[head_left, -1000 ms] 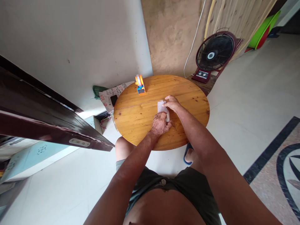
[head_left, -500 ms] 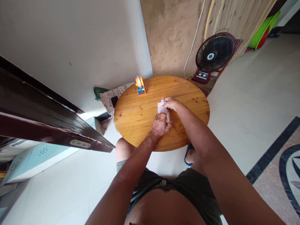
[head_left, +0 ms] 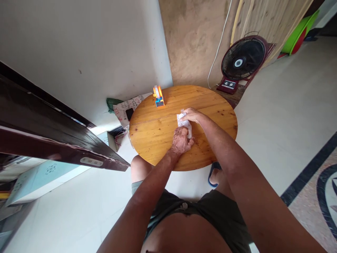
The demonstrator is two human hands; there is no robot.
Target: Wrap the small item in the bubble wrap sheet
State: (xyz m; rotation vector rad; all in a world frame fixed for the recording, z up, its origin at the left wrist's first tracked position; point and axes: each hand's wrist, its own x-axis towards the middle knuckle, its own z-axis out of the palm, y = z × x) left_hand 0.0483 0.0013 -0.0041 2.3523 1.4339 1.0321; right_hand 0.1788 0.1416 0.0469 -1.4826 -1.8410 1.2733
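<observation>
A small bubble wrap package (head_left: 183, 122) lies on the round wooden table (head_left: 150, 140), a little right of its middle. My left hand (head_left: 181, 137) closes over the near end, fingers curled round it and hiding that part. At the far end my right hand (head_left: 191, 114) pinches the top edge, thumb and fingers together. A short whitish strip, perhaps tape, shows at those fingertips. Whether anything is inside the wrap cannot be seen. Toward the table's back left edge stands an orange and blue tape dispenser (head_left: 158, 96), apart from both hands.
A dark red fan (head_left: 243, 59) stands behind the table at the right, near a white cord (head_left: 217, 52) hanging along the wall. A dark wooden door frame (head_left: 100, 151) rises at the left. A black phone (head_left: 130, 114) rests on a printed sack (head_left: 121, 113) beside the table.
The strip that stuck up at the package's far end now sits lower, under my right fingers. My left hand stays on the near end. The view has shifted slightly.
</observation>
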